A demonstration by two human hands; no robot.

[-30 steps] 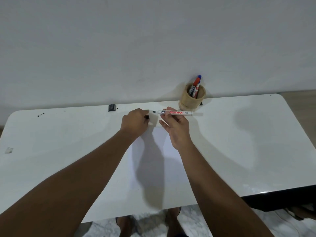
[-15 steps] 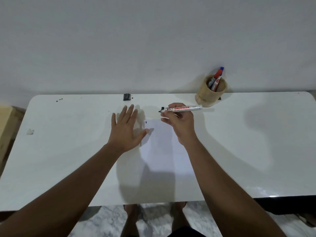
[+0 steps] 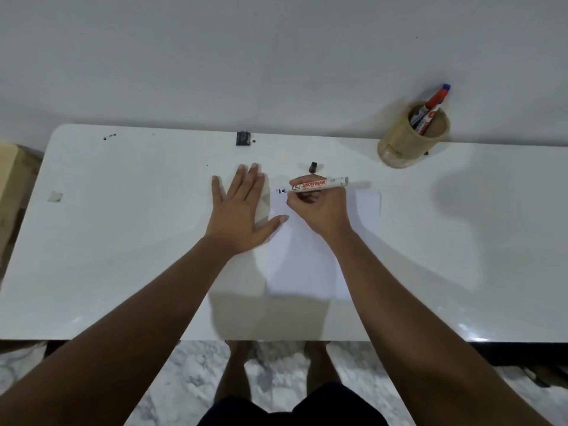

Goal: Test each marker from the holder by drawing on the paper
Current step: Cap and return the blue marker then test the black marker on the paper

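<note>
Right hand (image 3: 319, 210) grips uncapped white marker (image 3: 319, 185), tip on paper (image 3: 365, 204); left hand (image 3: 239, 210) flat, empty.

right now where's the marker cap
Head view: the black cap lies on the table, just behind the marker in the right hand.

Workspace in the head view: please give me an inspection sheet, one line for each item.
Surface: white table, glossy, some dark specks at the far left.
Job's things: paper with small dark marks at its far left corner; Snowman marker uncapped; black cap lying beyond the paper; bamboo holder with more markers.
Clutter: small black clip; crumpled scrap.
Grippers: left hand flat, steadying the paper's edge; right hand holding the marker.
Cables: nothing seen.
Surroundings: plain wall, marble floor.
</note>
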